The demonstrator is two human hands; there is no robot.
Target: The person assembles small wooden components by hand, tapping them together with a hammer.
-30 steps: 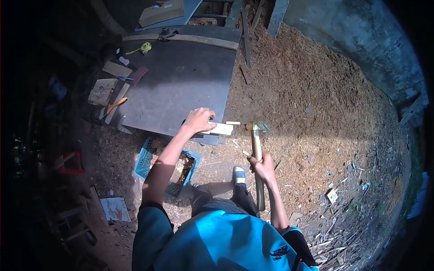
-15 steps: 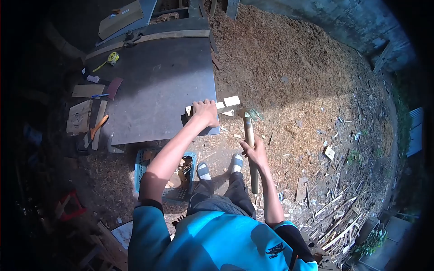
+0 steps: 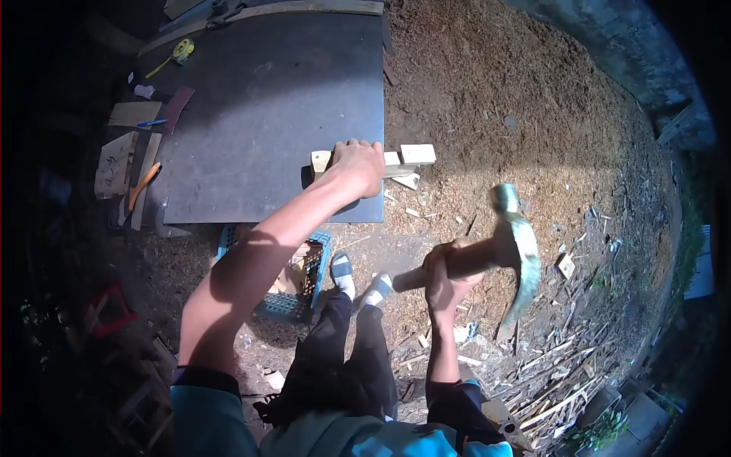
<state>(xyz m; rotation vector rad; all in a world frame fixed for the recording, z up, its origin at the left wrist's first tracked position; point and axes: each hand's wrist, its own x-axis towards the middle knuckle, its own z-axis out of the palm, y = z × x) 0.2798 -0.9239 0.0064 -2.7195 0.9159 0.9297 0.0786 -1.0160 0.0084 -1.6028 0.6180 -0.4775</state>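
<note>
My left hand (image 3: 356,169) is closed over a pale wooden piece (image 3: 320,162) at the right edge of the dark table (image 3: 259,129), pressing it down. One end juts past the edge and bears a small light block (image 3: 417,154); a joint between them cannot be made out. My right hand (image 3: 449,280) is wrapped around the handle of a claw hammer (image 3: 521,245), off to the right and nearer my body. The hammer head is raised toward the camera, apart from the wood and slightly blurred.
On the table's left lie a yellow tape measure (image 3: 183,50), a blue pen (image 3: 152,123), an orange-handled tool (image 3: 145,185) and wood offcuts (image 3: 116,165). A blue crate (image 3: 324,255) with wood scraps stands below the table. Wood shavings (image 3: 472,99) and sticks (image 3: 563,381) cover the ground.
My right hand has swung the hammer away from the wood, to the right and up toward the camera. My left hand keeps hold of the wooden piece. The view has shifted slightly.
</note>
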